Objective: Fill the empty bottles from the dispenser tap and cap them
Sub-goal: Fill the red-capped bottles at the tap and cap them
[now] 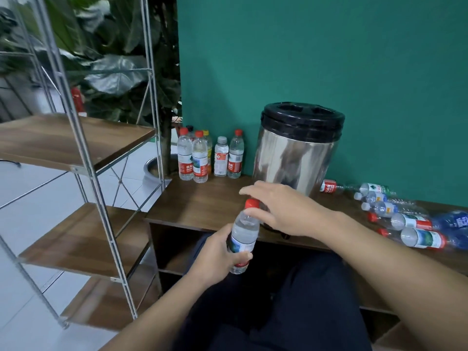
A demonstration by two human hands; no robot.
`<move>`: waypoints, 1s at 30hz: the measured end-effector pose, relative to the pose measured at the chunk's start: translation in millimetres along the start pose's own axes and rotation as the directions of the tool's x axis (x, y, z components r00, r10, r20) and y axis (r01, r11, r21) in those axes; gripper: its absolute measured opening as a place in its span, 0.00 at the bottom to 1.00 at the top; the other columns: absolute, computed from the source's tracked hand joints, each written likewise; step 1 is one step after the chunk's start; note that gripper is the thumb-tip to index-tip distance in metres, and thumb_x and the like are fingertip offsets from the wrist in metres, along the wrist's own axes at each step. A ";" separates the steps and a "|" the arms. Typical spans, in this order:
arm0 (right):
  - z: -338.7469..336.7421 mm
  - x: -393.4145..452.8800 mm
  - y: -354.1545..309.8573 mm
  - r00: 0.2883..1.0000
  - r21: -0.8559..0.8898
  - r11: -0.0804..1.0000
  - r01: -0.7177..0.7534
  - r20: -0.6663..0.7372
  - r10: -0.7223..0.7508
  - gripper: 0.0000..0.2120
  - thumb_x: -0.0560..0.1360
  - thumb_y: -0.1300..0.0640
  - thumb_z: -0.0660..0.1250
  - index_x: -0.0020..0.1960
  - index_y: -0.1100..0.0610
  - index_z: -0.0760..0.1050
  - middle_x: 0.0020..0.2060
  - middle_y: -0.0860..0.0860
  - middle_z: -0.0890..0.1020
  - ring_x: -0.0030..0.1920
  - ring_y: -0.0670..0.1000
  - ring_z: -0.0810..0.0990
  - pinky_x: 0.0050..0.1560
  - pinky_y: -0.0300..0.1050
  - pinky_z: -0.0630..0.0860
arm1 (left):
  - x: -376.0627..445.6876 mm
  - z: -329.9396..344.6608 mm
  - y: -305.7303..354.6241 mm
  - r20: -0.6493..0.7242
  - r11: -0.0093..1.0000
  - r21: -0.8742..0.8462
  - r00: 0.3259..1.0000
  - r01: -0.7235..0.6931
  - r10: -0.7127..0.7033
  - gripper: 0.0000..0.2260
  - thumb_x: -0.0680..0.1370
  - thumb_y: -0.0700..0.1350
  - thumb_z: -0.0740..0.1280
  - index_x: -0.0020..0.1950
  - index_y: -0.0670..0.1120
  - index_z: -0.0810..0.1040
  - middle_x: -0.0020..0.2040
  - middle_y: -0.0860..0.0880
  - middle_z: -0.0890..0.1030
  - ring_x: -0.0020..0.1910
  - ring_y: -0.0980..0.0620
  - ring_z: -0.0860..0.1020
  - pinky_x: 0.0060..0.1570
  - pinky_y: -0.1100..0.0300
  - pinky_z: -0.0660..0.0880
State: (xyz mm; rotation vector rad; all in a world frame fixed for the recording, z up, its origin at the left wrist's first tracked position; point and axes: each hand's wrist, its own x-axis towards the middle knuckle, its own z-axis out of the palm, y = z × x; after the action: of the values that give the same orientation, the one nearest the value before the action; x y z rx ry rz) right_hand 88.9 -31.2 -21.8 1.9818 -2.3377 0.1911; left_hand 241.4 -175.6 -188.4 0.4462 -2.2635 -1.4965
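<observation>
My left hand [215, 257] grips a clear water-filled bottle [244, 234] around its label, held upright in front of the low wooden table [202, 203]. The fingers of my right hand [281, 209] curl round the bottle's red cap [252, 203]. Behind my hands stands the steel dispenser [296, 153] with a black lid; its tap is hidden by my right hand. Several capped upright bottles [210, 155] stand at the table's back left. Several empty bottles [395, 216] lie on their sides at the right.
A metal-framed shelf unit [83, 148] with wooden boards stands at the left, with a large plant [121, 59] behind it. A green wall [329, 59] backs the table. My dark-trousered legs fill the foreground under the table's front edge.
</observation>
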 end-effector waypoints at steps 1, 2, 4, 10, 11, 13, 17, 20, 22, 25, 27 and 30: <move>-3.1 5.5 -2.7 1.000 -0.001 1.000 0.026 0.005 -0.026 0.22 0.89 0.39 0.62 0.81 0.44 0.70 0.63 0.40 0.76 0.54 0.42 0.74 0.55 0.41 0.72 | 1.3 -7.5 0.5 -0.009 1.000 -0.002 1.000 0.004 -0.004 0.25 0.75 0.46 0.83 0.68 0.58 0.81 0.59 0.58 0.88 0.59 0.57 0.86 0.65 0.51 0.83; -6.3 11.6 -5.4 0.999 -0.004 0.999 0.045 0.013 -0.044 0.20 0.89 0.43 0.62 0.79 0.45 0.72 0.64 0.42 0.77 0.57 0.42 0.75 0.58 0.42 0.73 | 3.1 -15.0 0.3 -0.019 1.000 0.002 1.000 0.005 -0.005 0.25 0.74 0.47 0.84 0.68 0.58 0.81 0.59 0.58 0.88 0.59 0.56 0.86 0.65 0.49 0.83; -12.3 25.8 -10.0 0.998 -0.011 0.998 0.059 0.035 -0.058 0.15 0.90 0.46 0.63 0.75 0.47 0.76 0.63 0.43 0.78 0.61 0.45 0.76 0.65 0.46 0.76 | 7.2 -29.2 -1.7 -0.034 1.000 0.013 0.999 0.001 0.000 0.24 0.72 0.48 0.84 0.66 0.58 0.82 0.58 0.56 0.88 0.58 0.54 0.87 0.65 0.45 0.83; -12.8 76.0 -21.1 0.999 -0.009 1.000 -0.011 -0.052 0.010 0.17 0.87 0.38 0.64 0.54 0.51 0.79 0.48 0.45 0.80 0.47 0.47 0.78 0.52 0.50 0.79 | 21.6 -62.6 -4.0 -0.097 0.999 0.048 0.995 -0.010 0.015 0.25 0.74 0.49 0.84 0.67 0.60 0.81 0.60 0.60 0.88 0.60 0.57 0.86 0.65 0.48 0.84; -10.5 83.7 -23.5 0.993 0.000 0.999 -0.034 -0.109 0.034 0.20 0.86 0.35 0.64 0.48 0.51 0.77 0.44 0.46 0.79 0.44 0.48 0.77 0.48 0.51 0.78 | 24.8 -67.7 -3.8 -0.115 0.999 0.048 0.993 -0.008 0.013 0.26 0.74 0.50 0.84 0.69 0.61 0.80 0.61 0.61 0.87 0.61 0.58 0.86 0.65 0.49 0.84; -4.0 98.0 -28.7 0.968 0.109 0.991 -0.084 -0.225 0.107 0.24 0.83 0.31 0.66 0.42 0.51 0.72 0.37 0.47 0.78 0.38 0.49 0.76 0.40 0.50 0.75 | 31.4 -78.0 -3.2 -0.144 0.997 0.072 0.989 -0.006 0.016 0.28 0.75 0.52 0.84 0.72 0.62 0.78 0.64 0.63 0.86 0.63 0.60 0.84 0.67 0.52 0.83; 19.2 126.3 -35.1 0.939 0.343 0.930 -0.133 -0.256 0.229 0.22 0.79 0.30 0.72 0.43 0.48 0.75 0.36 0.46 0.80 0.36 0.45 0.78 0.38 0.45 0.73 | 45.6 -98.1 -4.8 -0.208 0.994 0.104 0.977 -0.018 0.039 0.27 0.76 0.52 0.83 0.73 0.61 0.78 0.63 0.63 0.85 0.62 0.62 0.84 0.65 0.55 0.83; 46.8 149.6 -37.0 0.939 0.485 0.857 -0.174 -0.181 0.293 0.22 0.77 0.29 0.74 0.59 0.44 0.80 0.50 0.38 0.86 0.47 0.41 0.83 0.49 0.43 0.83 | 60.4 -110.7 -10.1 -0.264 0.997 0.076 0.964 0.002 0.018 0.24 0.76 0.50 0.83 0.69 0.59 0.80 0.60 0.61 0.87 0.60 0.61 0.85 0.63 0.55 0.83; 61.7 163.6 -37.7 0.921 0.593 0.781 -0.198 -0.159 0.354 0.23 0.75 0.30 0.77 0.62 0.43 0.81 0.54 0.35 0.86 0.53 0.39 0.84 0.56 0.43 0.84 | 71.1 -116.6 -15.2 -0.287 0.998 0.057 0.958 0.018 -0.001 0.24 0.76 0.49 0.84 0.69 0.59 0.80 0.60 0.61 0.87 0.59 0.61 0.85 0.62 0.57 0.83; 82.1 181.9 -35.2 0.911 0.717 0.663 -0.216 -0.096 0.402 0.23 0.73 0.37 0.82 0.64 0.43 0.82 0.55 0.37 0.87 0.55 0.39 0.86 0.58 0.44 0.84 | 86.7 -123.4 -24.0 -0.324 0.999 0.046 0.946 0.028 -0.012 0.25 0.76 0.48 0.84 0.69 0.58 0.80 0.59 0.61 0.87 0.58 0.63 0.85 0.60 0.61 0.83; 97.3 191.0 -32.6 0.912 0.743 0.631 -0.222 -0.069 0.403 0.25 0.73 0.41 0.84 0.67 0.43 0.82 0.58 0.38 0.88 0.57 0.40 0.86 0.61 0.47 0.86 | 94.8 -127.5 -27.5 -0.357 0.998 0.058 0.934 0.033 -0.010 0.24 0.76 0.48 0.84 0.68 0.59 0.80 0.58 0.62 0.87 0.57 0.65 0.84 0.56 0.67 0.81; 117.4 201.2 -26.7 0.912 0.742 0.631 -0.225 -0.067 0.404 0.25 0.75 0.47 0.84 0.69 0.44 0.82 0.59 0.39 0.88 0.58 0.40 0.86 0.64 0.51 0.86 | 105.6 -132.1 -34.7 -0.389 0.995 0.092 0.921 0.031 0.007 0.24 0.76 0.46 0.83 0.67 0.62 0.80 0.56 0.65 0.85 0.58 0.70 0.81 0.51 0.77 0.75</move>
State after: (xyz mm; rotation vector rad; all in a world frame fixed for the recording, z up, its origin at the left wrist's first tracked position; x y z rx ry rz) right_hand 85.0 -248.5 -109.7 1.5657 -2.6592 1.5047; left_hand 214.9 -343.5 -158.4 0.7179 -2.0212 -1.1802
